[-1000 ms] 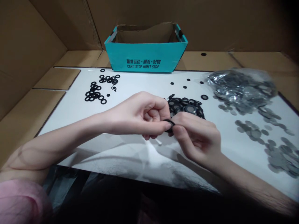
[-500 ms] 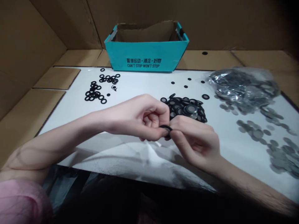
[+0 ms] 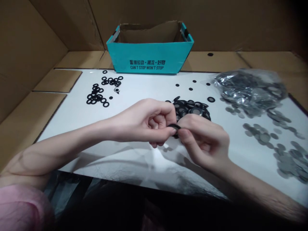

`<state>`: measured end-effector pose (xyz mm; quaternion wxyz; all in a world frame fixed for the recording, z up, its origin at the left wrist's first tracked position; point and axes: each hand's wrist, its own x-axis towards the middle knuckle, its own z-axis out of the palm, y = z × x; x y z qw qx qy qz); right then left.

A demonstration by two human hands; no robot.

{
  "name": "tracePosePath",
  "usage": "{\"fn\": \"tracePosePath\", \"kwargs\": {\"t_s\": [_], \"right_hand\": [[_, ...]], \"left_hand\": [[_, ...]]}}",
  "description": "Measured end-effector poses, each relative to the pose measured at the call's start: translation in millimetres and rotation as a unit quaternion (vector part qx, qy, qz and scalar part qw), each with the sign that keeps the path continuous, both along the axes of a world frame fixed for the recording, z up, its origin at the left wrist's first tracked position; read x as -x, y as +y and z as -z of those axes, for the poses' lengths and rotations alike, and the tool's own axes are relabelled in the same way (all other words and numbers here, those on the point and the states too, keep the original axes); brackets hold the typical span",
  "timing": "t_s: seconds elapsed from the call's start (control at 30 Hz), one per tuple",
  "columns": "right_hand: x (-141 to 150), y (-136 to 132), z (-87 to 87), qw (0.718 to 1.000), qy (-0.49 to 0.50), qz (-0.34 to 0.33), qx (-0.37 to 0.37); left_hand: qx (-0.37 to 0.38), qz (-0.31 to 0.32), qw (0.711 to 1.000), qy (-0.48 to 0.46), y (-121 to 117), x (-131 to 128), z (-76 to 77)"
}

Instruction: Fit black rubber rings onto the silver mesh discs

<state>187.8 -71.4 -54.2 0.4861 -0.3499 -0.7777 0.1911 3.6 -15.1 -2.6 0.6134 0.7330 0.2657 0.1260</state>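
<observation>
Just in front of the dark pile, my left hand (image 3: 146, 123) is closed, its thumb and curled forefinger pinching a black ring washer (image 3: 175, 126) with a grey disc in its middle. From the other side, the thumb and forefinger of my right hand (image 3: 208, 141) pinch the same washer's edge. The fingertips hide much of it, and it looks tilted. Directly behind the hands lies a heap of black washers (image 3: 190, 108) with grey centres. Loose black rings (image 3: 96, 98) with open centres are scattered at the left. Thin grey discs (image 3: 262, 136) spread over the right side.
A turquoise box (image 3: 149, 56) stands at the back. A clear plastic bag (image 3: 250, 91) full of discs lies at the right rear. Several small black discs (image 3: 191, 89) dot the white sheet (image 3: 149, 86). Cardboard walls (image 3: 216, 25) enclose the back and left.
Both hands have shifted slightly right and up with the washer still pinched between them. The washer is tilted more, with less of its grey centre showing.
</observation>
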Motion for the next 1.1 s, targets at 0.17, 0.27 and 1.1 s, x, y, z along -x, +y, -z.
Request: {"fn": "tracePosePath", "kwargs": {"t_s": [0.17, 0.27, 1.1], "right_hand": [[1.6, -1.2, 3.0, 1.0, 0.002, -0.009, -0.007], [1.1, 0.3, 3.3, 1.0, -0.01, 0.002, -0.001], [-2.2, 3.8, -2.1, 0.999, -0.028, 0.021, 0.01]], "left_hand": [[-0.008, 0.01, 1.0, 0.012, 3.9, 2.4, -1.2], [-0.058, -0.027, 0.998, -0.006, 4.8, 0.8, 1.5], [-0.199, -0.067, 0.978, 0.006, 2.2, -0.9, 3.2]]}}
